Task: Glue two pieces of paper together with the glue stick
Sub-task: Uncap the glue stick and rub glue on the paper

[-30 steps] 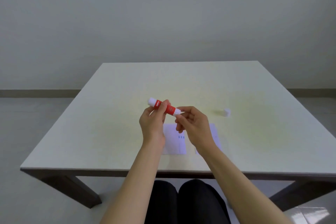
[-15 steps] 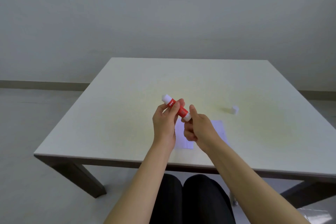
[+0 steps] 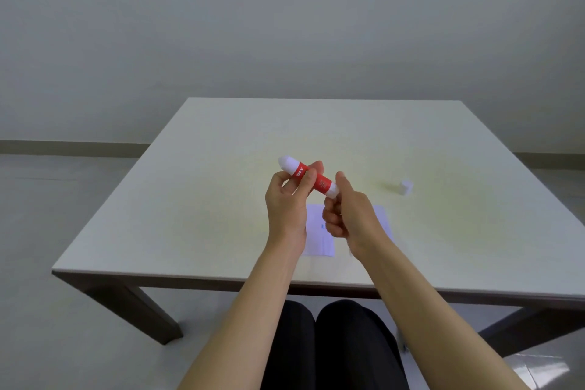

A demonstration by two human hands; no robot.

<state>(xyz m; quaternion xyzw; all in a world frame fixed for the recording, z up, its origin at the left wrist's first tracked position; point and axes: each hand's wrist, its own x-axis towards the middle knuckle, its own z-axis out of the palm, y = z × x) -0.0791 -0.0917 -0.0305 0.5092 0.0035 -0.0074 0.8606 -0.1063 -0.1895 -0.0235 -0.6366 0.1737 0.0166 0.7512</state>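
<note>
left hand [image 3: 286,209] grip held red-and-white plastic glue stick [image 3: 308,177] above tabletop [image 3: 196,206] | right hand [image 3: 348,215] pinched its near end | white papers [image 3: 319,237] below | risk: over-twisting could snap glue, or stick slip onto papers

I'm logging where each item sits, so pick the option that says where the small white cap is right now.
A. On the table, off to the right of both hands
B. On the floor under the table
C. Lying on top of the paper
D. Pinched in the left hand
A: the small white cap stands alone on the table, right of the right hand and beyond the paper, touching neither.
</note>
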